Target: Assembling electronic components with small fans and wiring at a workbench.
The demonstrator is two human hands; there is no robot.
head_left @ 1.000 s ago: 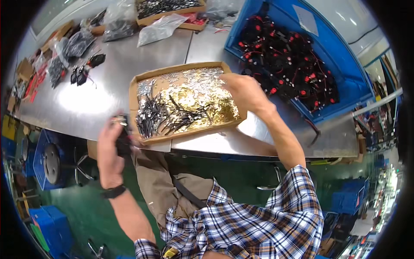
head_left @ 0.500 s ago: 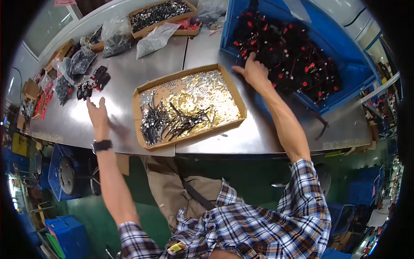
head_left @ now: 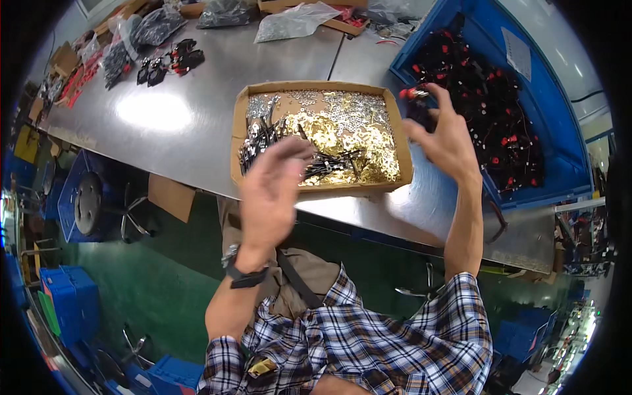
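My right hand [head_left: 451, 141] is raised beside the near-left rim of the blue crate [head_left: 431, 29]. Thumb and forefinger curl round a small black part with a red end [head_left: 418, 99], slightly blurred. Behind it, the crate is heaped with similar black and red parts [head_left: 510, 141]. My left hand [head_left: 268, 201], smeared by motion, hovers over the near-left corner of the shallow cardboard tray [head_left: 403, 148]. Its fingers are bent but apart, and nothing shows in them. Gold-coloured metal pieces [head_left: 378, 148], silver ones [head_left: 355, 105] and black strips with metal ends [head_left: 263, 135] lie in the tray.
Several black and red parts [head_left: 187, 56] lie loose on the steel table [head_left: 217, 79]. Clear bags of small pieces [head_left: 296, 25] line its far edge. A dark curved strip [head_left: 499, 220] sticks out by the crate's near corner. Below left stands a wheeled stool [head_left: 89, 197].
My left hand has come from the loose parts at the left to the tray. My right hand has drawn back from the crate's heap with a black and red part. The view has shifted.
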